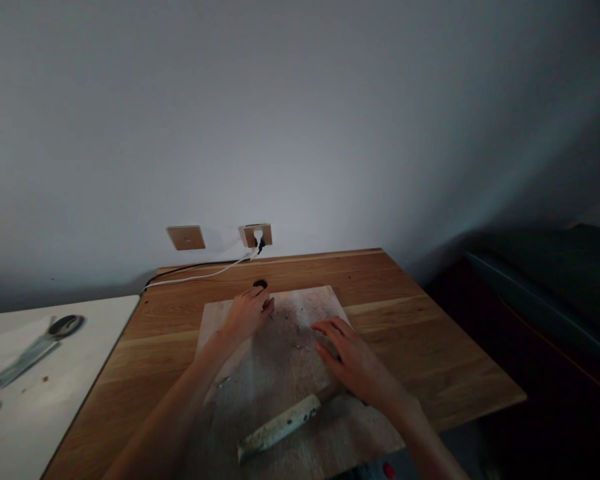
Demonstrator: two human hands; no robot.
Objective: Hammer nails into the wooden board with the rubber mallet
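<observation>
Pale board [275, 373] lies on the table [430, 347], a mottled stick [280, 425] obstructing its near part, cables [220, 273] beyond. Your left hand [250, 312], grip unclear, is by the board's far edge; your right hand [354, 357], fingers apart, its right edge.

The left hand [245, 317] has its palm and the undersides of its bent fingers turned out of sight, so whether it pinches anything cannot be told. Under the right hand [347, 350], a dark patch is too dim to identify; the brown end of the pale cylinder [280, 427] disappears beneath that wrist. Specks on the board [265, 393] are too small to name. The left forearm covers part of the board, whose near side the bottom edge cuts. That edge also crops a red thing [389, 471]. Leftward, the black ring [66, 326] is blurred.
</observation>
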